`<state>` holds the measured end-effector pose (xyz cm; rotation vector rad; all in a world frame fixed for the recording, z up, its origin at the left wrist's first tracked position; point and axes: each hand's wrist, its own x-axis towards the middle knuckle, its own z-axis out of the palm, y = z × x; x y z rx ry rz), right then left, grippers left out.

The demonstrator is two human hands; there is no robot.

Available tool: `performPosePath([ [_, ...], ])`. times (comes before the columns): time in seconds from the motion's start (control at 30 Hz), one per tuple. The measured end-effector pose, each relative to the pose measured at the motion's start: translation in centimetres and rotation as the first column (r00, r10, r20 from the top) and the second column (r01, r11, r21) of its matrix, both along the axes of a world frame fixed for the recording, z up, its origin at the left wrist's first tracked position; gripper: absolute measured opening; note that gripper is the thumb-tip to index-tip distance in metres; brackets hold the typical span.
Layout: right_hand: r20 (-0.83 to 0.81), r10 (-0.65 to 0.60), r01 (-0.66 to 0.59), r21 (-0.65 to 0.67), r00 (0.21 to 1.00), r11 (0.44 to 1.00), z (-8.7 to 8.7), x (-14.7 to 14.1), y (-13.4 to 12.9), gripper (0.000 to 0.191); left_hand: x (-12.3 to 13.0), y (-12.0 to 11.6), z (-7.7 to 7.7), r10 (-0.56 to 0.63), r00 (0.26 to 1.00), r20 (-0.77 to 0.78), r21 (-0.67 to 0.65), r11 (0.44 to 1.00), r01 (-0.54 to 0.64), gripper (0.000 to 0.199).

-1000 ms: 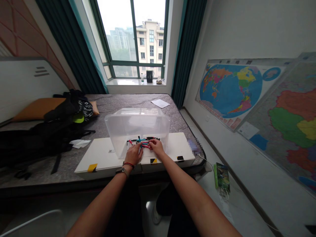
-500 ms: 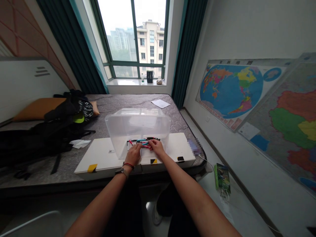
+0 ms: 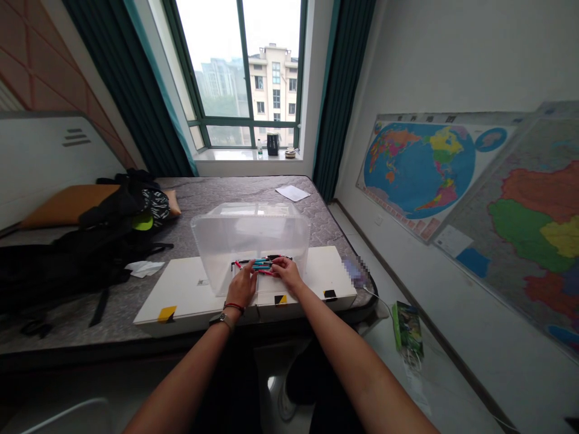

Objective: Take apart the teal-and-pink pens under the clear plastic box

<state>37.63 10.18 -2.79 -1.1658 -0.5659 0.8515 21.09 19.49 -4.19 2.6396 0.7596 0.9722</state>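
Several pens [image 3: 261, 264], some teal, others black or red, lie in a loose bundle at the front of a translucent plastic bin [image 3: 248, 232]. My left hand [image 3: 242, 286] has its fingers closed on the left ends of the teal pens. From the right, my right hand [image 3: 286, 275] pinches at the other ends of the pens. My fingers hide part of the bundle. A red pen crosses just beneath, between the hands. The bin rests on white flat boxes [image 3: 174, 289] with black-and-yellow tape marks.
The boxes lie along the near edge of a grey mattress [image 3: 316, 223]. Black bags [image 3: 67, 259] and a white tissue [image 3: 145, 268] are on the left. A paper sheet [image 3: 293, 193] lies behind the bin. A cable runs off the bed beside a green box [image 3: 408, 328] at right.
The teal pens now lie side by side, more level, between my hands. My left fingers have shifted slightly and uncover more of them. The view has tilted a little.
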Motion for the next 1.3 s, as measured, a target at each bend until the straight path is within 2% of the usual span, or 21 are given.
performPosePath([
  [0.13, -0.032, 0.009, -0.009, 0.003, 0.999, 1.000, 0.0, 0.0, 0.0, 0.039, -0.2, -0.2, 0.4, -0.070, 0.995, -0.077, 0.089, 0.993, 0.077, 0.049],
  [0.3, 0.019, 0.068, -0.069, 0.012, 0.997, 0.998, -0.4, -0.2, 0.3, 0.039, -0.1, -0.2, 0.4, -0.054, 0.993, -0.105, 0.117, 0.991, 0.066, 0.054],
  [0.5, 0.132, 0.095, -0.096, -0.003, 0.987, 0.995, -0.5, -0.1, 0.3, 0.037, -0.1, 0.0, 0.4, -0.021, 0.993, -0.113, 0.081, 0.996, 0.031, 0.052],
  [0.73, 0.187, 0.123, -0.120, -0.026, 0.975, 0.992, -0.6, -0.1, 0.4, 0.035, -0.1, 0.2, 0.1, 0.021, 0.998, -0.060, -0.005, 1.000, -0.021, 0.034],
  [0.97, 0.208, 0.072, -0.067, -0.032, 0.976, 0.997, -0.8, 0.1, 0.7, 0.033, -0.1, 0.8, -0.5, 0.162, 0.986, -0.044, -0.102, 0.981, -0.165, 0.025],
  [1.07, 0.193, 0.043, -0.041, -0.014, 0.980, 0.999, -0.7, 0.2, 0.6, 0.035, -0.1, 0.9, -0.5, 0.133, 0.991, -0.033, -0.098, 0.986, -0.136, 0.027],
  [1.23, 0.175, 0.029, -0.027, -0.014, 0.984, 1.000, -0.6, 0.2, 0.4, 0.037, -0.2, 0.8, -0.4, 0.039, 0.998, -0.051, -0.011, 0.999, -0.040, 0.028],
  [1.3, 0.182, 0.024, -0.023, -0.011, 0.983, 1.000, -0.7, 0.1, 0.5, 0.037, -0.2, 0.7, -0.2, 0.043, 0.997, -0.069, -0.002, 0.999, -0.044, 0.028],
])
